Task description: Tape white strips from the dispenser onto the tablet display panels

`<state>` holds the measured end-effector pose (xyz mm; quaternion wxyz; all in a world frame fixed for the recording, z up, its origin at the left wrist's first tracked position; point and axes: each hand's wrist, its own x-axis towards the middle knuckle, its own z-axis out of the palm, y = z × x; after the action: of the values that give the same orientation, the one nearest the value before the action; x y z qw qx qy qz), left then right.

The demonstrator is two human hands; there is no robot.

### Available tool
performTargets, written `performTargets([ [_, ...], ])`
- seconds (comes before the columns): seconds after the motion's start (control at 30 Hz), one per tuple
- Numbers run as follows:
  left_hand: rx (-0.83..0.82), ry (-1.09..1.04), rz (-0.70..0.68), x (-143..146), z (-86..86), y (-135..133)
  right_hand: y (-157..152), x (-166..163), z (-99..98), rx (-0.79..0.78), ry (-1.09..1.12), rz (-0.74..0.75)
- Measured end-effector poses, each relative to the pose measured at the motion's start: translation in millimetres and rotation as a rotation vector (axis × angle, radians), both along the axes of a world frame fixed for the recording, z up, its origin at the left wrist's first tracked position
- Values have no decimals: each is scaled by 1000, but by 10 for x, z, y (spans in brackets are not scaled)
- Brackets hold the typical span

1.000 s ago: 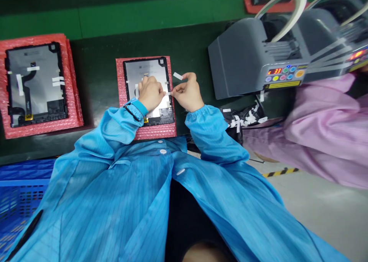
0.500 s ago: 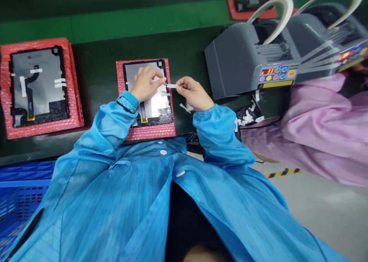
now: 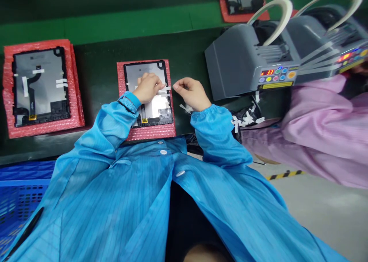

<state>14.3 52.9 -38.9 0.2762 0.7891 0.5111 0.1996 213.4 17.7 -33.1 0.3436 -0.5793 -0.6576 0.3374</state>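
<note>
A tablet screen assembly (image 3: 155,107) in a black frame lies back side up on a pink bubble-wrap sheet (image 3: 152,133). My left hand (image 3: 148,88) rests over it, thumb and fingertips closed at a short strip of white tape (image 3: 168,88) on the frame's right edge. Just right of that edge is my right hand (image 3: 194,95), fingers curled and tips pinched together. Whether anything is between those right fingertips is too small to tell. Part of the screen's back is hidden under my left hand.
To the left, another tablet assembly (image 3: 43,81) lies on stacked pink bubble wrap (image 3: 76,101). Grey tape dispensers (image 3: 232,62) stand at right, with white tape scraps (image 3: 248,118) below. A co-worker's pink sleeve (image 3: 313,112) is at far right. A blue basket (image 3: 25,183) sits lower left.
The white strip that stretched between my hands now lies at the tablet frame's right edge. My right hand has shifted slightly left, and my left fingers have come down over the strip's end.
</note>
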Motion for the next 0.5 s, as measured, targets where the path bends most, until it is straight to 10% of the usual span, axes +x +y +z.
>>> performTargets([
  [0.5, 114, 82, 113, 192, -120, -73, 157, -119, -384, 91, -209, 30],
])
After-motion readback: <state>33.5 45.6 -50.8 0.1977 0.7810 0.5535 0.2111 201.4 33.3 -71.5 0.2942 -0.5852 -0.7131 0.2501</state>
